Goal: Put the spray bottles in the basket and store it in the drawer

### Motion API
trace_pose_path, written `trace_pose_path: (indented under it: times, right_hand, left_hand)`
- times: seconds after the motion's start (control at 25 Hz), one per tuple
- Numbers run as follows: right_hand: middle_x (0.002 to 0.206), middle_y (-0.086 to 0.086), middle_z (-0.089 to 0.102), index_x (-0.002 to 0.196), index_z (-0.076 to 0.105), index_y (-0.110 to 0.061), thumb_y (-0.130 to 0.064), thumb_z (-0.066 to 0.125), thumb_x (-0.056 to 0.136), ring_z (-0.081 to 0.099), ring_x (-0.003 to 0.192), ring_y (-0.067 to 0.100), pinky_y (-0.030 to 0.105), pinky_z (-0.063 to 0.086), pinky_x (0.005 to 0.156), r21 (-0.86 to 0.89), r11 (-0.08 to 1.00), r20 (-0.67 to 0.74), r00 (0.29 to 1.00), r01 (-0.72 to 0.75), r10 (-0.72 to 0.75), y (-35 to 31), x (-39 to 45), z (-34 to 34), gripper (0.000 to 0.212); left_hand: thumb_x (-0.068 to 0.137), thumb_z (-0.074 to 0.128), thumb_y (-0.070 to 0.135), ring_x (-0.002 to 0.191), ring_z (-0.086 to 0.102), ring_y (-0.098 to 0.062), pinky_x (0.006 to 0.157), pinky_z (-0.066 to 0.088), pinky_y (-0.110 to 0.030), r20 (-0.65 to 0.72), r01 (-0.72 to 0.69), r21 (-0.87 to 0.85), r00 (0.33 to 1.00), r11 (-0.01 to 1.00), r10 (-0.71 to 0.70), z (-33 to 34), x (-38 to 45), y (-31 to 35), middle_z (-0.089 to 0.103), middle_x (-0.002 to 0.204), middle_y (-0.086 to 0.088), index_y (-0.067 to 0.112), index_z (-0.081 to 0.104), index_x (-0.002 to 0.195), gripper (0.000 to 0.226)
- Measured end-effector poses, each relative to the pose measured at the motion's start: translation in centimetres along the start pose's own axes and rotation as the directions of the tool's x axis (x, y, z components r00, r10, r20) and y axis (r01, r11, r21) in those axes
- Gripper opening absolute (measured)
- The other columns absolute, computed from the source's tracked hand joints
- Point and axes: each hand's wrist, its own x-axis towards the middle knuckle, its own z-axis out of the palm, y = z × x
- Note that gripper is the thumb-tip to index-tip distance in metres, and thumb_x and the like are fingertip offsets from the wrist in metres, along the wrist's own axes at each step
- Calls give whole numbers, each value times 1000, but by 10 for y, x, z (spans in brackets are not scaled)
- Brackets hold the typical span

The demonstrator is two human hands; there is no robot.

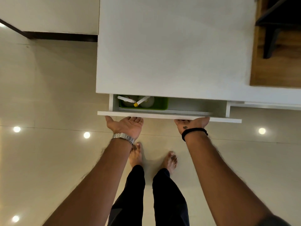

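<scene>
I see the drawer front (169,116) running 9 to 3, directly at 12 from both grips: left grip (126,125) open-palmed beneath it, right grip (192,123) unclear; green basket (160,103) inside.

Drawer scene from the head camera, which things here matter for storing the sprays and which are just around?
Part of the job:
green basket
two spray bottles in the basket
open drawer
left hand and right hand under the drawer front

Just around:
white cabinet top
wooden surface
tiled floor
</scene>
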Motion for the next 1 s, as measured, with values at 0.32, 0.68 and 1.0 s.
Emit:
trace_pose_path:
  times: [0.32, 0.68, 1.0]
  right_hand:
    - [140, 19, 48, 154, 28, -7, -76, 28, 92, 48, 134, 33, 51, 38, 114, 103, 995, 178, 984, 4, -22, -7, 8, 43, 93]
    - [122, 17, 58, 136, 45, -2, -70, 37, 94, 57, 118, 32, 46, 43, 110, -116, 988, 238, 968, 106, -75, -10, 13, 48, 80]
    - [153, 12, 45, 153, 35, -11, -51, 36, 101, 47, 137, 29, 40, 38, 108, -775, -507, 468, 882, 378, -59, 7, -8, -1, 66]
  left_hand:
    - [83, 24, 82, 146, 33, -37, 122, 22, -49, 78, -94, 13, 993, 995, 93, 43, 11, -7, 25, 164, -14, 11, 24, 157, 102]
    - [88, 22, 77, 133, 53, -33, 118, 32, -43, 145, -208, 284, 974, 936, 172, 41, 22, 0, 54, 145, -13, 5, 46, 142, 94]
    - [102, 21, 56, 143, 39, -33, 113, 33, -44, 353, -181, 746, 923, -641, 151, 12, 1, 2, 38, 157, -18, 5, 31, 149, 70]
